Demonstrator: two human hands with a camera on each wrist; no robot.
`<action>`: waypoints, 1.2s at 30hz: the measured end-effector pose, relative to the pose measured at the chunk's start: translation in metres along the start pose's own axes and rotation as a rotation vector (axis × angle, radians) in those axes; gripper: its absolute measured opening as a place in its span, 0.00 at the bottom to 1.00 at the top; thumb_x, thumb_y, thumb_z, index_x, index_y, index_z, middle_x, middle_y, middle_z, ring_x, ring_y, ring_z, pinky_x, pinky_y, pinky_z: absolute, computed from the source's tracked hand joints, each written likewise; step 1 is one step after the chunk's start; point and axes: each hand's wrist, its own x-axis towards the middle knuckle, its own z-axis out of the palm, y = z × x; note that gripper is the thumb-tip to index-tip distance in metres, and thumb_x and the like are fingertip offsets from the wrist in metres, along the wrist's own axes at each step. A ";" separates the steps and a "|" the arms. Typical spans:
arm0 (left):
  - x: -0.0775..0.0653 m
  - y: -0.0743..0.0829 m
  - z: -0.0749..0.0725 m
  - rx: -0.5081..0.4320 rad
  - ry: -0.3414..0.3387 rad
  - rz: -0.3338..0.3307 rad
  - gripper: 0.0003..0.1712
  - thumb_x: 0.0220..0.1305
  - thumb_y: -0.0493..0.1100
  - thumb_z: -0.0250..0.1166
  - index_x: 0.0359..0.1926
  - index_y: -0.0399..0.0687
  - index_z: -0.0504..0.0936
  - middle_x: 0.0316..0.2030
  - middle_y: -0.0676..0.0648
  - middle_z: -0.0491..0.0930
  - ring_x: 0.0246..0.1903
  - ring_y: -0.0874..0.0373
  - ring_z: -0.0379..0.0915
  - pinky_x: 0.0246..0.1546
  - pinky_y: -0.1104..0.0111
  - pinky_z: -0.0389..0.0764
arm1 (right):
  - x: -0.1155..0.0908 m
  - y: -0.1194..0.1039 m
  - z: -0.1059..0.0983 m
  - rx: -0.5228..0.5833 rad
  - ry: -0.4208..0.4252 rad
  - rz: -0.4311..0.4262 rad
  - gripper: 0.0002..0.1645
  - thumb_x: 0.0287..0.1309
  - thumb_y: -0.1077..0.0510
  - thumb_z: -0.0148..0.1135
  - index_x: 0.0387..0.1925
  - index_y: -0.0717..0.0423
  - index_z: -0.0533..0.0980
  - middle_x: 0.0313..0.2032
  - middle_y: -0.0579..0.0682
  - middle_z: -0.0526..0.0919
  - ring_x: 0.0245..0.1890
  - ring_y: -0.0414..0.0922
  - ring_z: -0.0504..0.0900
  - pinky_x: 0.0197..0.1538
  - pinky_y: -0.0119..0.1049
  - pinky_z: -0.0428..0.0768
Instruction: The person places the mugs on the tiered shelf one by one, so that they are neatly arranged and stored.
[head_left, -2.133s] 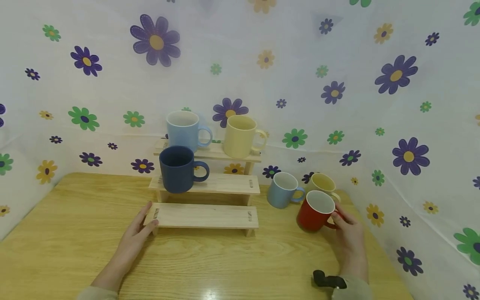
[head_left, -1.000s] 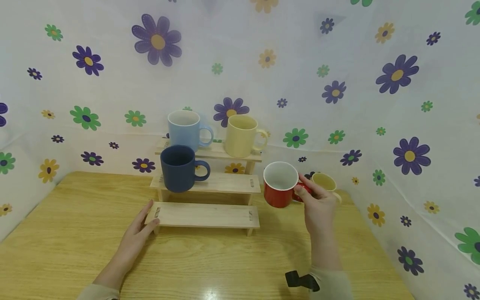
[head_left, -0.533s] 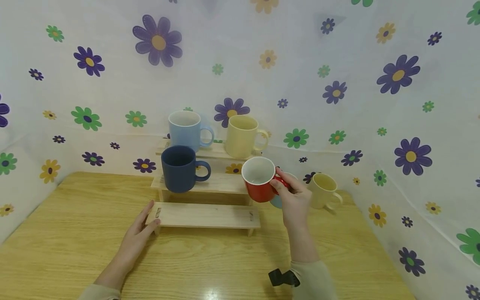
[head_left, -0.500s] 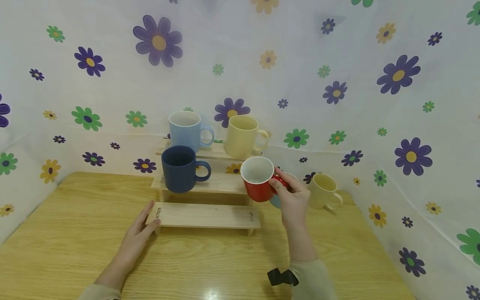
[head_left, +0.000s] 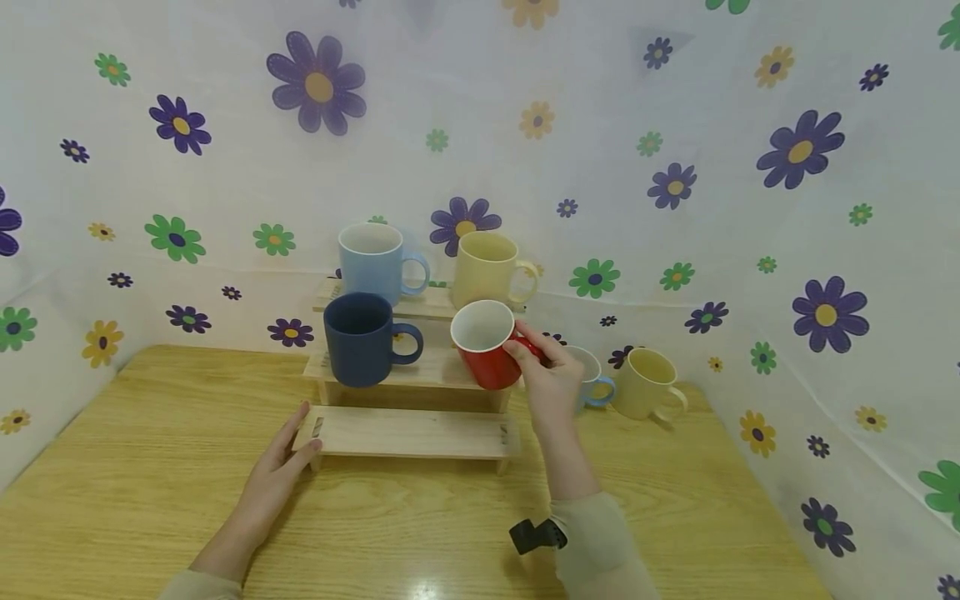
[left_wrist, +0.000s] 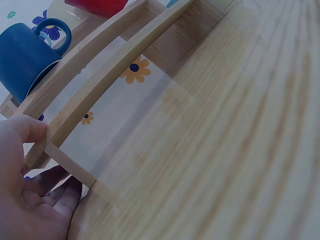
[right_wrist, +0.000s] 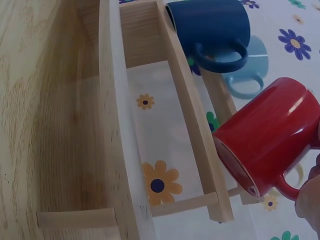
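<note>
My right hand [head_left: 555, 385] grips the handle of a red mug [head_left: 491, 360] with a white inside. The mug is tilted over the right part of the middle step of a three-step wooden rack [head_left: 412, 432]; in the right wrist view its base [right_wrist: 235, 167] is close to that step's edge. My left hand [head_left: 272, 477] holds the left end of the lowest step, thumb at the front, other fingers round the end [left_wrist: 57, 192]. A dark blue mug [head_left: 358, 346] stands upright on the middle step's left side, handle to the right.
A light blue mug [head_left: 369, 271] and a yellow mug [head_left: 480, 279] stand on the top step. Right of the rack, another light blue mug [head_left: 587, 375], partly behind my right hand, and another yellow mug [head_left: 645, 385] stand on the wooden table [head_left: 420, 533]. A flowered cloth [head_left: 450, 100] hangs behind.
My right hand has lifted the red mug off the table at the right and carried it left to the middle step, where it now tilts. The left hand stays in place.
</note>
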 end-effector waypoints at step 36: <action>0.000 -0.001 -0.001 0.026 0.003 -0.003 0.42 0.70 0.58 0.54 0.76 0.61 0.43 0.74 0.48 0.37 0.72 0.45 0.31 0.67 0.43 0.42 | -0.002 0.023 0.008 0.101 0.029 0.181 0.20 0.54 0.61 0.69 0.50 0.60 0.81 0.43 0.55 0.84 0.36 0.41 0.82 0.35 0.48 0.83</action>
